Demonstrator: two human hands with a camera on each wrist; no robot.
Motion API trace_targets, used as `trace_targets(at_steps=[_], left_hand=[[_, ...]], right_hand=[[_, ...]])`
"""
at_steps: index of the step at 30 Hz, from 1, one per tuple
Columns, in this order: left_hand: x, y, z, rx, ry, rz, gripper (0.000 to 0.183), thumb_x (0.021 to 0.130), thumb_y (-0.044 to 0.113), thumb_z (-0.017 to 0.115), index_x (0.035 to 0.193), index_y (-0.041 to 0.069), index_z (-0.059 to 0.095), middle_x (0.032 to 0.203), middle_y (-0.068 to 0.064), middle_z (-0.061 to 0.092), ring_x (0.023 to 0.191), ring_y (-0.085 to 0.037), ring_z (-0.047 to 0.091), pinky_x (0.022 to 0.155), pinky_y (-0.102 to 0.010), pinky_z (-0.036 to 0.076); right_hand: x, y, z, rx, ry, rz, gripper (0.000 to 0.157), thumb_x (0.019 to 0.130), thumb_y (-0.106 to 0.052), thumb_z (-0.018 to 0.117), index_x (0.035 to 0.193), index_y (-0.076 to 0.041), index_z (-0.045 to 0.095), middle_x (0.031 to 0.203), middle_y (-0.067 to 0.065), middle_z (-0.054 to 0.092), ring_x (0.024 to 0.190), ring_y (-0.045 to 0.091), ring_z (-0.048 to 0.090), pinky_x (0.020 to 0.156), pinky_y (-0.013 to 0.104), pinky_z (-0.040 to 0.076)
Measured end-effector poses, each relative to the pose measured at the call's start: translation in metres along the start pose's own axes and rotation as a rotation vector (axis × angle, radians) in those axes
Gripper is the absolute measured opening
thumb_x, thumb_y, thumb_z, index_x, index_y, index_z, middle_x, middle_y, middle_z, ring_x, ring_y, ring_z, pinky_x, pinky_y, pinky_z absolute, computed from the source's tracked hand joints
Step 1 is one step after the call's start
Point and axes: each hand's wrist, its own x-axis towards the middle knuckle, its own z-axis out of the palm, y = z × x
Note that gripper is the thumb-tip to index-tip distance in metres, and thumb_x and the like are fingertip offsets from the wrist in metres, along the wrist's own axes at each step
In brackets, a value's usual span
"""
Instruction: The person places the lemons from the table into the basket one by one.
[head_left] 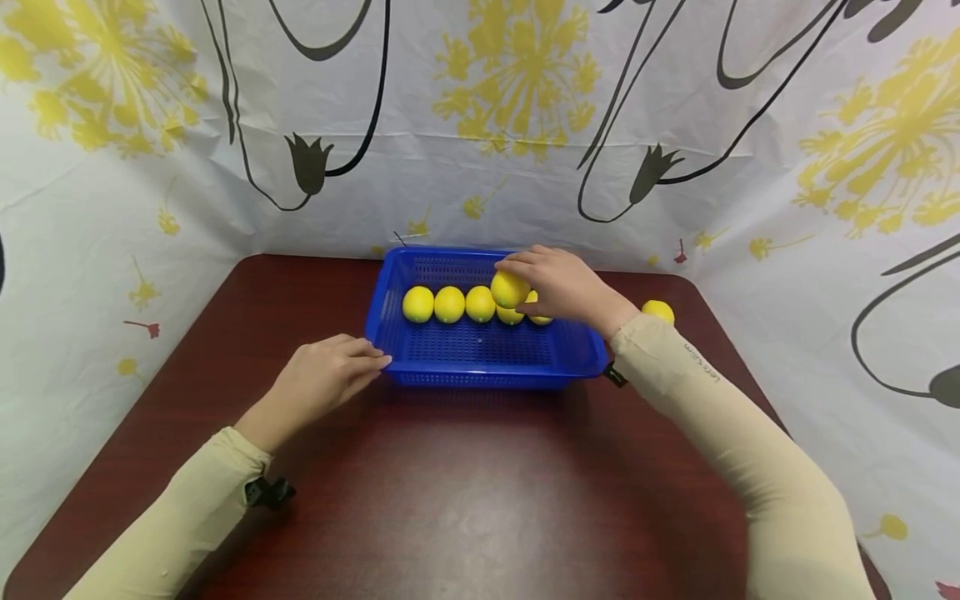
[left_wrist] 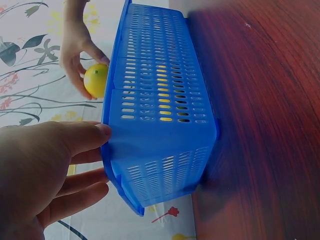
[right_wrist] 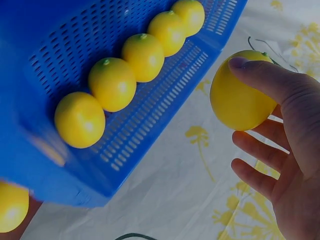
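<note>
A blue plastic basket (head_left: 480, 367) with slotted sides holds several round yellow lemons (head_left: 449, 305) in a row. My right hand (head_left: 558, 283) grips another lemon (right_wrist: 242, 92) between thumb and fingers, raised over the row near its right end. In the right wrist view, that lemon is apart from those in the basket (right_wrist: 125, 180). At the basket's front left corner, my left hand (head_left: 330, 371) holds the rim. The left wrist view has its thumb on the rim and the other fingers (left_wrist: 82, 200) behind it.
One more lemon (head_left: 657, 312) sits on the dark red-brown table (head_left: 480, 500), right of the basket and partly hidden by the right forearm. White sheeting (head_left: 420, 100) with flower prints hangs behind the table and along both sides.
</note>
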Motion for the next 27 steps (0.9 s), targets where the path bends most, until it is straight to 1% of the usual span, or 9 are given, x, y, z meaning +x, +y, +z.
trace_targets(at_steps=[6,10,15,27], left_hand=[[0.000,0.000,0.000,-0.003,-0.001,-0.001,0.023,0.079,0.021,0.074,0.102,0.019,0.075,0.095,0.004,0.072,0.085,-0.013,0.066,0.066,-0.029,0.057],[0.000,0.000,0.000,-0.003,0.001,-0.001,0.023,0.079,0.021,0.074,0.102,0.020,0.075,0.095,0.004,0.072,0.085,-0.013,0.066,0.066,-0.029,0.057],[-0.001,-0.001,0.001,-0.002,0.006,-0.001,0.024,0.078,0.020,0.076,0.101,0.020,0.076,0.095,0.004,0.072,0.085,-0.013,0.066,0.065,-0.029,0.057],[0.000,0.000,0.000,-0.002,-0.002,-0.001,0.024,0.078,0.020,0.075,0.103,0.020,0.075,0.096,0.004,0.072,0.086,-0.013,0.066,0.067,-0.030,0.057]], right_hand=[[0.014,-0.007,0.001,-0.007,-0.019,-0.015,0.069,0.075,-0.039,0.077,0.136,-0.020,0.050,0.135,0.001,0.056,0.119,0.024,0.053,0.099,0.042,0.047],[0.024,-0.013,0.000,-0.001,-0.041,-0.030,0.069,0.076,-0.038,0.076,0.137,-0.020,0.049,0.137,0.002,0.054,0.122,0.024,0.051,0.101,0.042,0.047],[0.037,-0.020,0.000,0.022,-0.048,-0.051,0.068,0.077,-0.036,0.076,0.137,-0.021,0.048,0.138,0.001,0.053,0.123,0.024,0.050,0.102,0.042,0.045],[0.068,-0.035,0.010,-0.019,-0.061,-0.155,0.066,0.078,-0.033,0.076,0.137,-0.022,0.049,0.138,-0.001,0.054,0.124,0.023,0.050,0.103,0.044,0.045]])
